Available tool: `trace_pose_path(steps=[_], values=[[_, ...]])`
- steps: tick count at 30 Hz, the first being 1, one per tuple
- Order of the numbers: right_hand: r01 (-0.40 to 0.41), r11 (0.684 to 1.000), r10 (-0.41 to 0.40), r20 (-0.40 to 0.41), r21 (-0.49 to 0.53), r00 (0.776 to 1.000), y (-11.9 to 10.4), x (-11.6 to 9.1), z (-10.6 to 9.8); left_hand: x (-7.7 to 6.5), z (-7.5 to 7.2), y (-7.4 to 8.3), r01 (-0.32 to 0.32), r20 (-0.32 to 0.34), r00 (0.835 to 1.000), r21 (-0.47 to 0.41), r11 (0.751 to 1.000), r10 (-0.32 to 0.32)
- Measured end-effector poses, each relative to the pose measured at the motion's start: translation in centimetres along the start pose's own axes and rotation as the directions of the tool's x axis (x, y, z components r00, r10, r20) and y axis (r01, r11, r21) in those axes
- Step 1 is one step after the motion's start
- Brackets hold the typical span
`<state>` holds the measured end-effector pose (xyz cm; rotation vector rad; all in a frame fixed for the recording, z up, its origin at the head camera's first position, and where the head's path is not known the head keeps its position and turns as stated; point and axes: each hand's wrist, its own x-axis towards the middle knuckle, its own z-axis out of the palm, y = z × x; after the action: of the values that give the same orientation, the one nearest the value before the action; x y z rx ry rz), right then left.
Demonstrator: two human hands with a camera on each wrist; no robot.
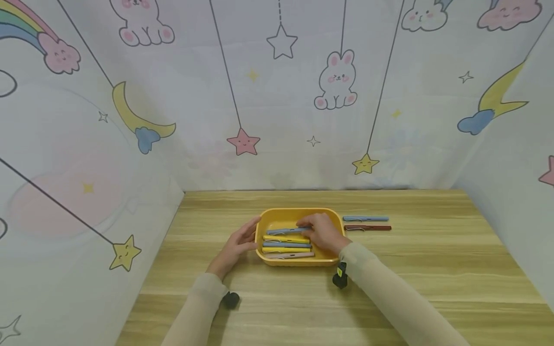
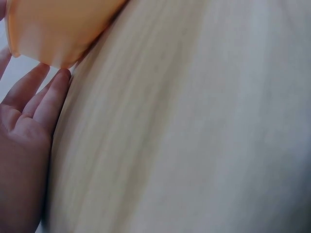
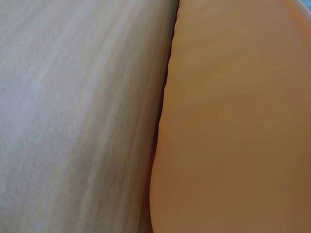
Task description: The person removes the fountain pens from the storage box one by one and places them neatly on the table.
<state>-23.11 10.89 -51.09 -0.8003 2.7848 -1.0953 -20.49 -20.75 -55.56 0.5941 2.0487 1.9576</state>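
A yellow plastic tray stands on the wooden table with several pens in it, lying roughly parallel. Over the tray's right part, my right hand reaches in, fingers bent down, and pinches the right end of a blue pen. Below that pen lie a yellow pen, another blue pen, a second yellow pen and a pinkish-grey pen. My left hand rests its extended fingers against the tray's left side; the left wrist view shows fingertips at the wall's lower edge.
Right of the tray, a blue pen and a dark red pen lie side by side on the table. A white printed cloth surrounds the table at the back and sides. The tray's outer wall fills much of the right wrist view.
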Motion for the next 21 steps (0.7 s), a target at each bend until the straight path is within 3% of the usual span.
trace_pose_path(steps=[16, 21], values=[[-0.068, 0.997, 0.070, -0.055, 0.046, 0.996, -0.63, -0.47, -0.61, -0.23, 0.07, -0.14, 0.001, -0.001, 1.000, -0.001, 1.000, -0.001], [-0.045, 0.998, 0.049, -0.075, 0.049, 0.996, -0.80, -0.60, -0.99, -0.15, 0.01, 0.00, -0.001, 0.002, 1.000, -0.002, 1.000, 0.001]])
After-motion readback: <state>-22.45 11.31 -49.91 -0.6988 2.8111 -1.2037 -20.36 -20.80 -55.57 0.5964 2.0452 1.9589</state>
